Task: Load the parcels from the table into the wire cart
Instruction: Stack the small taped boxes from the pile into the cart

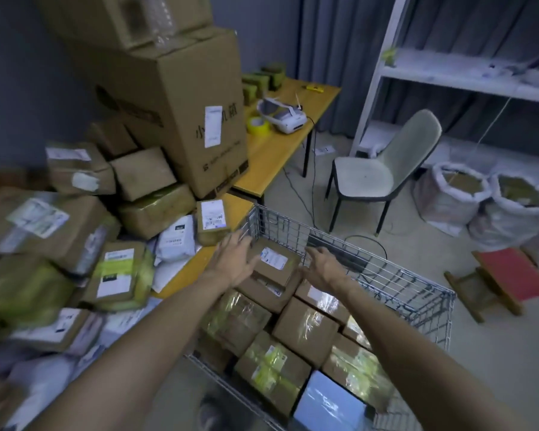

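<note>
A small brown parcel point(274, 259) with a white label lies on top of the stacked parcels inside the wire cart point(417, 293). My left hand point(235, 259) is at the parcel's left side, fingers spread and touching its edge. My right hand point(322, 265) hovers at its right side with fingers spread, not gripping. Several taped cardboard parcels fill the cart below. On the wooden table point(196, 269) to the left lies a heap of parcels, among them a labelled box point(119, 275), a white mailer bag point(175, 241) and a small upright box point(212, 222).
A large carton point(181, 110) stands stacked at the back of the table. A label printer point(282, 115) and yellow tape roll point(258, 126) sit further back. A grey chair point(386, 169), white sacks point(479, 200), a red stool point(507, 275) and white shelving point(448, 73) stand to the right.
</note>
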